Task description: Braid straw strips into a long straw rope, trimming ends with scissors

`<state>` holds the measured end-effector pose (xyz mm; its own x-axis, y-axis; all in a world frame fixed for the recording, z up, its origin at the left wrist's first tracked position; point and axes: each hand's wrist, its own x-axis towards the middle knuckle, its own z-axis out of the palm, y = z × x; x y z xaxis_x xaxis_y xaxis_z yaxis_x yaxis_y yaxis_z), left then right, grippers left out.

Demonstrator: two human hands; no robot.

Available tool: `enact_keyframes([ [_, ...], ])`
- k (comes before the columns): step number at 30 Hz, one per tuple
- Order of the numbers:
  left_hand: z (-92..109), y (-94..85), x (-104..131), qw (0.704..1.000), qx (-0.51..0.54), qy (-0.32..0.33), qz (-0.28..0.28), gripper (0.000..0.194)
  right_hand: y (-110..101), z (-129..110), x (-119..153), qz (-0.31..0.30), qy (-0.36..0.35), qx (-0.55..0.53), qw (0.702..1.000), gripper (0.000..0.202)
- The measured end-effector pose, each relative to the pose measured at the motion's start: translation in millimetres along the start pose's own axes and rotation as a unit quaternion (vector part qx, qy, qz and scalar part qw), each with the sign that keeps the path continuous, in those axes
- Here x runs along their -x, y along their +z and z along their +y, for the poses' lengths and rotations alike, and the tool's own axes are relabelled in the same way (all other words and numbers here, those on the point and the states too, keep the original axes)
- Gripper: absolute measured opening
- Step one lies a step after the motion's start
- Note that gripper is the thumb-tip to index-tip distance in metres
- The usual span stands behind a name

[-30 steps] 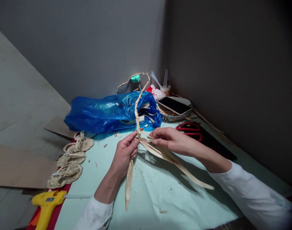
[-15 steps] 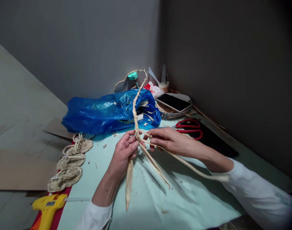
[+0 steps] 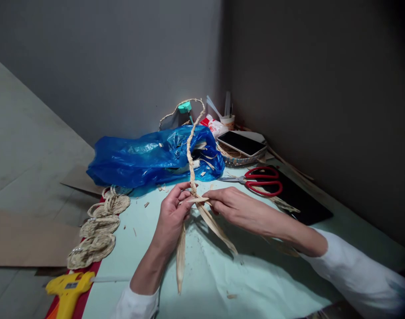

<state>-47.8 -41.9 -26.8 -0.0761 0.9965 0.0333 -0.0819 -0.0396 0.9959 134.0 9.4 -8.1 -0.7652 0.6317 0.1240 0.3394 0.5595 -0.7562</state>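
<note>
A long braid of dry, straw-coloured plant strips (image 3: 190,150) rises from between my hands, over a blue bag and toward the wall. My left hand (image 3: 173,210) grips the braid's lower end between thumb and fingers. One loose strip (image 3: 180,261) hangs below that hand. Another strip (image 3: 217,225) slants down to the right from the braid. My right hand (image 3: 233,206) pinches a strip (image 3: 198,200) that crosses the front of the braid. The fingertips of the two hands are close together, and some are hidden.
Behind my hands lies the blue plastic bag (image 3: 132,155) with dry strips inside. Red-handled scissors (image 3: 264,181) lie on a black flat board (image 3: 308,212). A phone (image 3: 242,143) rests on a basket (image 3: 237,160). Small woven slippers (image 3: 92,249) and a yellow glue gun (image 3: 69,288) line the left edge.
My right hand has turned and drawn a strip across the braid's front. The long strip that trailed over my right forearm now is mostly hidden. More of the scissors shows.
</note>
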Motion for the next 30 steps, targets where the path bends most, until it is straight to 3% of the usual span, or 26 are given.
enact_keyframes([
  [5,0,0.8,0,0.999,-0.036,-0.016,0.002,0.026,3,-4,-2,0.028,0.028,0.065,0.997,0.041],
  [9,-1,-0.7,-1,0.999,-0.041,-0.030,-0.007,0.026,7,-7,-1,0.042,0.047,0.144,0.988,0.038],
  [15,-5,-2.6,-2,0.999,-0.016,-0.040,-0.004,0.021,10,-7,-2,0.050,0.000,0.229,0.972,0.027],
  [21,-3,-0.8,-1,0.999,-0.023,-0.035,0.009,0.020,2,-1,-4,0.070,0.038,0.111,0.991,0.046],
  [30,-4,-0.8,-3,0.997,0.012,-0.067,0.037,0.027,-5,14,-6,0.017,0.032,-0.067,0.997,0.034],
])
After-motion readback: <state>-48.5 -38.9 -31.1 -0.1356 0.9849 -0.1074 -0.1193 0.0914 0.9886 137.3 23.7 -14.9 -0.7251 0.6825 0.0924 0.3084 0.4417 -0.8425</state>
